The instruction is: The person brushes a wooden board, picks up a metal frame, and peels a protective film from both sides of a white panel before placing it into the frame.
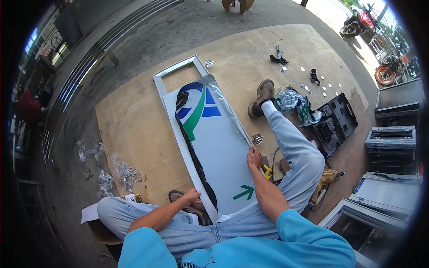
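A long white framed panel (223,156) lies between my legs, covered with film that bears a blue and green logo and a green arrow. The film is loose and wrinkled along the top and right edges, and a black strip runs down the left side. At the frame's upper end is an open rectangular section (181,77). My left hand (193,196) is closed on the left edge of the frame near its lower end. On the right edge, my right hand (254,158) is closed, just below a metal hinge (257,139).
Crumpled film (292,100) and a black tool case (335,125) lie right of my shoe. A yellow power tool (330,176) is beside my right knee. Bags of screws (127,173) lie at left. Metal frames (384,196) are stacked at right. Round discs lie farther off.
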`<state>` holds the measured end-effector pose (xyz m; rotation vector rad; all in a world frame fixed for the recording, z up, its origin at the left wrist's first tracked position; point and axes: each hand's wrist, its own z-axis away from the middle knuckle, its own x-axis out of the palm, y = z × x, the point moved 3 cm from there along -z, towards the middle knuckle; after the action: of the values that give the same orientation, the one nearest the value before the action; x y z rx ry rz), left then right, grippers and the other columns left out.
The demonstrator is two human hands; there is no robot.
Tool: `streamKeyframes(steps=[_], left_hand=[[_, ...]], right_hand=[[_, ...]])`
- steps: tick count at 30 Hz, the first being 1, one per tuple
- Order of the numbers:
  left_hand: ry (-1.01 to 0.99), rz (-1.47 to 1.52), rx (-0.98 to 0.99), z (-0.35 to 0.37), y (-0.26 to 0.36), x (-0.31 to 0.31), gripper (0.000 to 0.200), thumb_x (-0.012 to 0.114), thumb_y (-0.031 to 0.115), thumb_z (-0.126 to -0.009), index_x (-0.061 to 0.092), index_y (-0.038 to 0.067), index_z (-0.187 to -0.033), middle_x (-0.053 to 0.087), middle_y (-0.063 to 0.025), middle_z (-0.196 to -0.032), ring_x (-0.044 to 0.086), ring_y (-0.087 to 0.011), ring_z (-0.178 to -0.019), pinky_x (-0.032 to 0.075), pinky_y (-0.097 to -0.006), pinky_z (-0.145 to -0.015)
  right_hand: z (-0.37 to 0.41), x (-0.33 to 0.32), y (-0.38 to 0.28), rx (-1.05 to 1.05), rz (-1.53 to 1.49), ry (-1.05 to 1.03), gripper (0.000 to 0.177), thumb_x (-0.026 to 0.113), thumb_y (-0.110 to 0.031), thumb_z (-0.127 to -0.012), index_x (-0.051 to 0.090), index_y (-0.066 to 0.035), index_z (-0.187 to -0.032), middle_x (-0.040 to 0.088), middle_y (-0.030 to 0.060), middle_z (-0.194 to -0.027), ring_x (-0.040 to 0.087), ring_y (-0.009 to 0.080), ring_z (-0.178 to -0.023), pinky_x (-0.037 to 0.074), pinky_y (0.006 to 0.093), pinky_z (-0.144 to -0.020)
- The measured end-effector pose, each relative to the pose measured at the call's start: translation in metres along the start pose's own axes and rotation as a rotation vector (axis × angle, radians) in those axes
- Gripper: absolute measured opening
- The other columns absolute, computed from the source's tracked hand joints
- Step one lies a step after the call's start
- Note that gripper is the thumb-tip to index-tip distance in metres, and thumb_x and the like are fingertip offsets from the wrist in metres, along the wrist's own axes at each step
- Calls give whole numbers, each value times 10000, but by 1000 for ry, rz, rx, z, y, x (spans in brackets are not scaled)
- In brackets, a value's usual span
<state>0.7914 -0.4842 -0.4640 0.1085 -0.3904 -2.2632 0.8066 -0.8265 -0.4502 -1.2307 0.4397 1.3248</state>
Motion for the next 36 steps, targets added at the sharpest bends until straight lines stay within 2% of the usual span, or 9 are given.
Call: streamKeyframes(steps=[9, 19, 23, 24, 25, 29, 32, 34, 36], left_hand=[[13, 136, 46, 1, -15, 1, 322, 401, 129, -948, 386, -111, -1162, 559, -248, -1057, 640, -350, -848, 594, -349, -671], [24, 28, -21, -50, -1, -7, 304, 393, 175, -926, 465, -106, -1019, 612, -252, -842, 638, -392, -794, 577, -457, -595], [-168, -475, 326, -95, -23, -34, 303, 381, 169, -946, 495, -96, -1037, 600, -222, -1005, 651, -357, -810, 587, -399, -610], [-70, -214, 53, -40, 16, -23, 303, 378, 170, -949, 512, -84, -1047, 610, -211, -993, 651, -330, -793, 580, -398, -599], [-147, -664, 384, -111, -8, -53, 318, 396, 198, -944, 530, -67, -1057, 614, -208, -992, 637, -315, -807, 566, -408, -639], [655, 688, 62, -62, 38, -42, 359, 403, 239, -900, 583, -58, -992, 611, -242, -1004, 652, -322, -792, 554, -442, -658], [900, 463, -14, -82, 19, -14, 385, 434, 266, -892, 580, -68, -1018, 593, -241, -1039, 643, -345, -819, 546, -458, -690], [754, 675, -27, -59, 4, 3, 363, 479, 241, -872, 583, -69, -1031, 597, -234, -1040, 645, -349, -818, 559, -434, -655], [623, 663, -57, -65, -20, 13, 359, 514, 208, -866, 531, -57, -1108, 609, -191, -999, 634, -324, -871, 539, -500, -757]], right_hand=[[9, -1, -10, -77, -29, -6, 487, 453, -481, -876, 646, -37, -932, 616, 225, -980, 570, 396, -963, 437, 486, -820], [9, 1, -17, -245, 377, -17, 322, 574, -150, -751, 550, -88, -1066, 474, 172, -1082, 409, 327, -1073, 353, 493, -856], [19, -1, -20, -309, 339, 46, 431, 598, -160, -705, 504, -80, -1118, 439, 184, -1114, 406, 337, -1072, 350, 492, -873], [28, 2, -19, -328, 350, 28, 431, 598, -160, -705, 504, -80, -1118, 439, 184, -1114, 406, 337, -1072, 350, 492, -873], [39, 6, -24, -423, 332, 33, 448, 603, -165, -704, 487, -74, -1127, 433, 188, -1118, 405, 340, -1076, 352, 492, -876], [88, 39, -44, -569, 321, -164, 364, 615, -187, -704, 536, -47, -1030, 511, 180, -1036, 470, 335, -1018, 396, 476, -842], [118, 58, -54, -534, 325, -369, 246, 603, -172, -701, 592, -34, -904, 603, 157, -914, 571, 310, -902, 457, 443, -762], [125, 54, -41, -448, 327, -472, 198, 595, -167, -702, 613, -28, -842, 642, 143, -847, 618, 297, -833, 486, 427, -714], [124, 49, -27, 98, 199, -770, 185, 582, -167, -704, 629, -20, -807, 673, 127, -796, 659, 284, -737, 509, 402, -634]])
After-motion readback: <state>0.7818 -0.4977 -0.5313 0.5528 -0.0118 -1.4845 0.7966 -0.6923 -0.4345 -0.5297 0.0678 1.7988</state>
